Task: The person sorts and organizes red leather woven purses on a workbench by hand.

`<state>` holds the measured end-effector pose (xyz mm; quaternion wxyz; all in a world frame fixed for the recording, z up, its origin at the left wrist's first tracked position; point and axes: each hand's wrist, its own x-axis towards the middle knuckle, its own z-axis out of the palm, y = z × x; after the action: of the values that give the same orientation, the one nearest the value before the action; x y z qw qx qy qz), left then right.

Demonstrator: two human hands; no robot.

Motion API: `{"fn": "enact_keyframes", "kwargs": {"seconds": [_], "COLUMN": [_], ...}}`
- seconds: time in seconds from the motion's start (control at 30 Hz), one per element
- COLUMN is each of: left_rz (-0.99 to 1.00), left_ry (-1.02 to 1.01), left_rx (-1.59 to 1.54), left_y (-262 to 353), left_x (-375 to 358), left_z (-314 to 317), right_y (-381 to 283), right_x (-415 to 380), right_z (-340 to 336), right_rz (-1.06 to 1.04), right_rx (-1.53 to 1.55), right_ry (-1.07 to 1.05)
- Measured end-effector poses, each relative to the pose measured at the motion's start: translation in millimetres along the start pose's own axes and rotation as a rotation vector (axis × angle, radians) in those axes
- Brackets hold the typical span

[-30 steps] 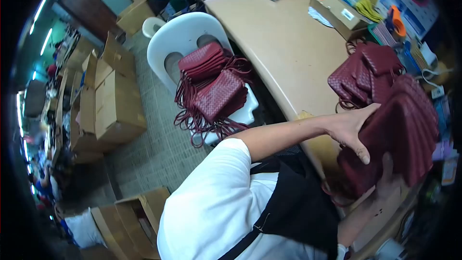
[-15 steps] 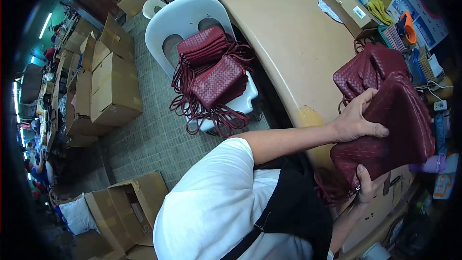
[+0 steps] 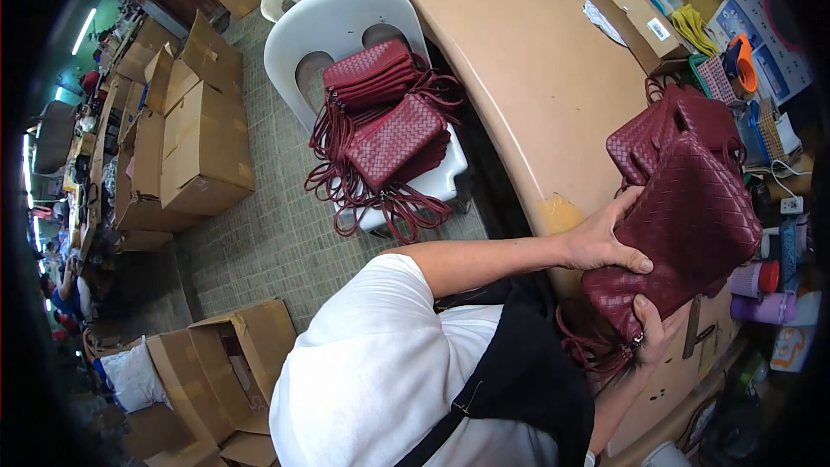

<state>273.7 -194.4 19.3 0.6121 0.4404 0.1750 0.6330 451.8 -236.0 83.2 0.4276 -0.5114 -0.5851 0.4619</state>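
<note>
A dark red woven leather pouch [image 3: 692, 225] is held up over the table edge, its woven face toward me. My left hand [image 3: 605, 238] is closed on its near left side, thumb on the face and fingers partly hidden behind it. Closed at the lower corner is my right hand [image 3: 659, 333], thumb pressed on the front, near a metal zip end. Thin red straps [image 3: 588, 346] dangle below that corner. Behind the held pouch, more red woven pouches [image 3: 640, 140] lie on the table.
On a white plastic chair [image 3: 346, 13] sit stacks of red woven pouches [image 3: 398, 138] with trailing straps. The tan table [image 3: 510, 78] carries a cardboard box [image 3: 635, 22] and stationery holders at its far side. Open cartons [image 3: 207, 147] stand on the tiled floor.
The held pouch has tilted so its woven face shows more fully, and its upper end has dropped slightly. My left hand has shifted left and stays on the pouch.
</note>
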Motion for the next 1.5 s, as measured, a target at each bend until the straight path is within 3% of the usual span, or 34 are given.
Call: {"fn": "enact_keyframes", "kwargs": {"seconds": [0.43, 0.6, 0.67, 0.7, 0.77, 0.8, 0.83, 0.87, 0.9, 0.93, 0.97, 1.0, 1.07, 1.1, 1.17, 1.27, 1.37, 1.43, 1.5], "left_rz": [-0.042, -0.051, 0.089, 0.147, 0.345, 0.439, 0.527, 0.539, 0.551, 0.602, 0.615, 0.620, -0.062, 0.079, 0.214, 0.327, 0.275, 0.310, 0.340], "left_ry": [-0.041, -0.004, 0.022, -0.024, -0.025, -0.126, -0.231, -0.357, -0.484, -0.603, -0.492, -0.374, -0.760, -0.824, -0.753, -0.690, -0.809, -0.771, -0.739], "left_rx": [0.052, -0.200, 0.000, 0.083, 0.779, 1.022, 1.260, 1.263, 1.261, 1.272, 1.422, 1.568, 1.733, 1.835, 1.802, 1.861, 1.906, 1.860, 1.813], "left_y": [-0.4, 19.2, 26.9, 41.8, 84.7, 109.0, 125.1, 121.6, 109.3, 85.2, 39.3, 5.4, 51.7, 30.0, 26.6, 23.8, 30.8, 27.5, 33.8], "left_x": [-16.7, 2.9, 10.4, 9.2, 0.4, -1.8, -5.9, -11.8, -16.6, -17.2, -11.7, -7.8, 8.6, 8.0, 3.2, 4.2, 11.8, 10.5, 4.4], "left_z": [-10.1, -35.7, -55.1, -59.0, -57.3, -38.4, -14.4, 10.2, 33.3, 41.0, 32.2, 23.7, 12.4, -5.6, -17.2, -23.3, -19.8, -22.6, -20.6], "right_y": [7.2, 1.6, -16.4, -15.5, -10.9, -15.0, -21.0, -24.1, -20.5, -14.8, -11.8, -18.6, -18.6, -10.0, 4.0, 0.2, -16.6, -24.8, -27.2], "right_x": [-10.2, -10.6, -14.8, -12.8, -3.8, -0.6, 1.9, 5.0, 12.1, 12.9, 14.5, 15.2, 13.4, 12.6, 11.7, 10.1, 12.2, 14.5, 11.1], "right_z": [9.1, 14.6, 20.0, 13.7, -6.0, -9.4, -11.8, -12.8, -11.7, -13.6, -15.2, -10.5, -0.6, -2.0, -10.3, -7.5, -12.6, -15.1, -15.3], "right_rz": [0.021, -0.104, 0.138, 0.136, -0.022, -0.023, -0.140, -0.256, -0.525, -0.660, -0.803, -0.604, -0.324, -0.322, -0.303, -0.305, -0.374, -0.452, -0.242], "right_rx": [0.024, -0.085, -0.086, -0.085, -0.338, -0.339, -0.687, -1.033, -1.111, -1.224, -1.337, -1.281, -1.186, -1.184, -1.057, -1.113, -1.117, -1.095, -1.162], "right_ry": [-0.065, -0.153, -0.223, -0.224, -0.371, -0.367, -0.353, -0.334, -0.399, -0.421, -0.442, -0.488, -0.538, -0.531, -0.496, -0.474, -0.527, -0.590, -0.636]}}
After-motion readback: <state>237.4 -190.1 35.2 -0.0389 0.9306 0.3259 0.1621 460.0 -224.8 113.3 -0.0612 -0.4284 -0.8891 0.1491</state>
